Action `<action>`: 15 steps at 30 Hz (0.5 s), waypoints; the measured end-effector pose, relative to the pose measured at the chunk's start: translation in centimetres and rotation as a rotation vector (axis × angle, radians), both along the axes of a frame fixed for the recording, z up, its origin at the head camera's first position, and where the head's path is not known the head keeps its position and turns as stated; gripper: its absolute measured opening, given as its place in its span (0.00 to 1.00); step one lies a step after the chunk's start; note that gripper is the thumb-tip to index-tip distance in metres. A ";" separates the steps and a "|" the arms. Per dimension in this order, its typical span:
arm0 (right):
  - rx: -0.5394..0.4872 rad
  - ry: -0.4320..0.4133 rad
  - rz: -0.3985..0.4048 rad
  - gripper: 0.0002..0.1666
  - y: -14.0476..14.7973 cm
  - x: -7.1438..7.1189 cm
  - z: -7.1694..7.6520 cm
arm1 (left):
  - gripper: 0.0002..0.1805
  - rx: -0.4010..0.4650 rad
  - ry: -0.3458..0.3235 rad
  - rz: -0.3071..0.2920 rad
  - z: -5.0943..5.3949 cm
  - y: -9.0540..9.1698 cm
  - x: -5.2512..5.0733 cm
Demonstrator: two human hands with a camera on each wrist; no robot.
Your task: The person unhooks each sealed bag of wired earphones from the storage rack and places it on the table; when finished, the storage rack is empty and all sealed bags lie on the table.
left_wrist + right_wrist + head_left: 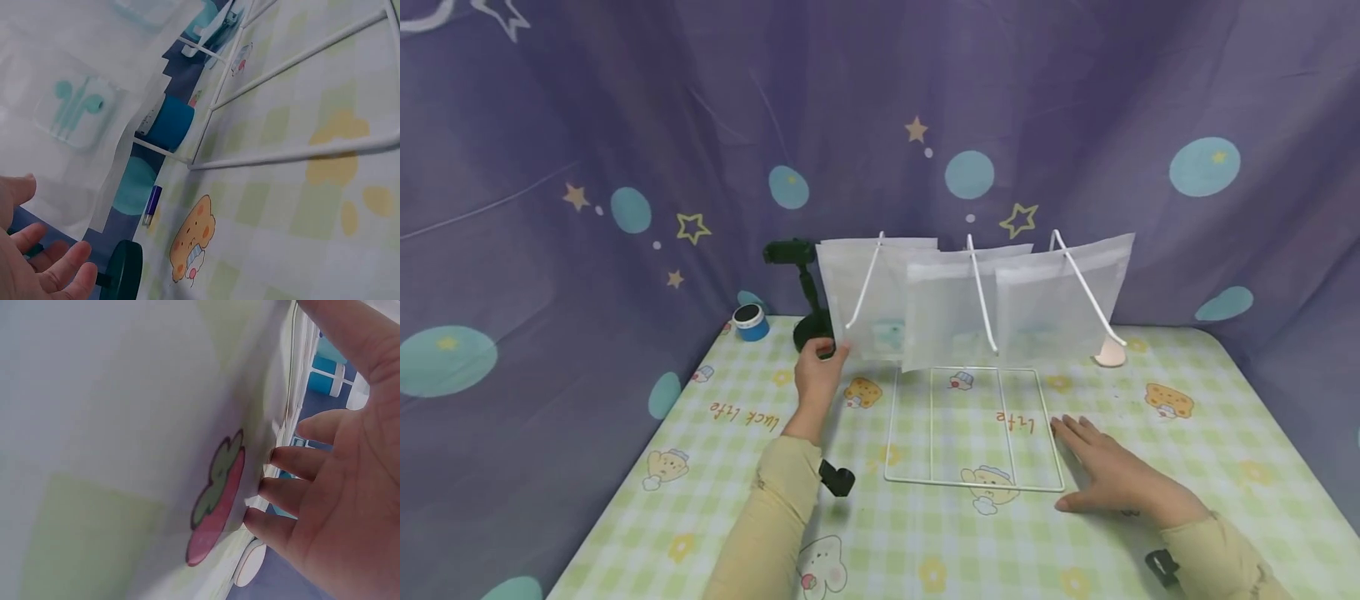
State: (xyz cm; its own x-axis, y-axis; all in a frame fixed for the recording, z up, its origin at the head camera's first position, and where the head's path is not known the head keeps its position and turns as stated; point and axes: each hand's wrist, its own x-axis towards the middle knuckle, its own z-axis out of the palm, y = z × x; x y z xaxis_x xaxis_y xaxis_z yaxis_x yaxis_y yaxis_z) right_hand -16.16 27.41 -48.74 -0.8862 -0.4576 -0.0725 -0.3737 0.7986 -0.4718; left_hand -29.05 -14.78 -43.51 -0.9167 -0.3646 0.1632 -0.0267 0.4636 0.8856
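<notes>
Three translucent white pouches, left, middle and right, hang on the prongs of a white wire rack. Just below the left pouch's lower left corner is my left hand, its fingers loosely bent. In the left wrist view that hand is beside the pouch, holding nothing; a case with teal earphones shows through the plastic. My right hand rests on the cloth right of the rack's base, fingers extended; the right wrist view shows its palm.
A dark green stand is behind my left hand, with a blue round container to its left. A pale rounded item lies behind the rack's right side. A purple pen-like item lies near the cloth's back edge. A patterned curtain hangs behind.
</notes>
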 end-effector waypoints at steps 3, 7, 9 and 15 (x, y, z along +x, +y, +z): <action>0.000 -0.002 0.002 0.72 0.0 -0.1 0.1 | 0.20 0.024 0.007 0.018 0.0 0.0 0.0; 0.012 0.011 -0.007 0.70 0.0 0.0 0.1 | 0.18 0.034 0.004 0.030 0.0 0.1 -0.1; 0.015 0.013 -0.016 0.68 0.0 0.0 0.2 | 0.17 0.037 0.006 0.039 -0.1 0.2 -0.1; 0.017 0.023 -0.020 0.65 0.0 0.1 0.3 | 0.16 0.019 0.018 0.059 -0.1 0.5 0.1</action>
State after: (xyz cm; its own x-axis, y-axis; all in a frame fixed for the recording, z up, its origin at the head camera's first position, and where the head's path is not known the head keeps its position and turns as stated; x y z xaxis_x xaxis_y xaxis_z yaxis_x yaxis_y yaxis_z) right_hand -16.01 27.38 -48.41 -0.8967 -0.4387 -0.0594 -0.3685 0.8140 -0.4491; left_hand -28.97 -14.27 -43.66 -0.8906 -0.4207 0.1726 -0.0370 0.4453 0.8946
